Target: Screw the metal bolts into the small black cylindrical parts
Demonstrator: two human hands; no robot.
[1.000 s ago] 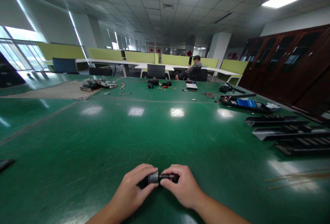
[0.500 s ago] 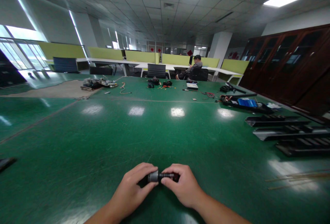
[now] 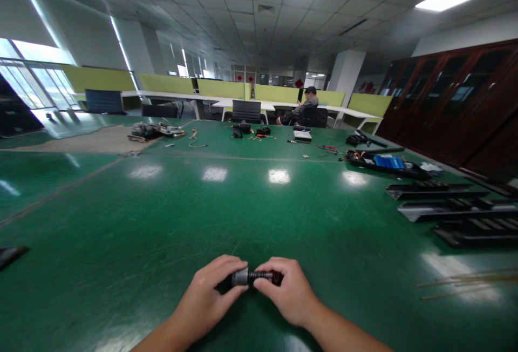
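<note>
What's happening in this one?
A person's left hand grips the grey cylindrical end of a small part, while the right hand pinches its dark ridged shaft. The two sections sit in line, close together; whether they are one piece is unclear. Both hands are at the near side of a green tabletop. Black channel-shaped pieces lie to the right, and another person sits beyond the far edge.

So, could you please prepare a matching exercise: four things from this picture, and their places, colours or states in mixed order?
1. Left hand
2. Tabletop
3. Right hand
4. Thin rods

A. gripping the dark ridged piece
B. lying near the picture's right edge
C. gripping the grey cylinder
D. shiny green

Pairs: 1-C, 2-D, 3-A, 4-B
</note>
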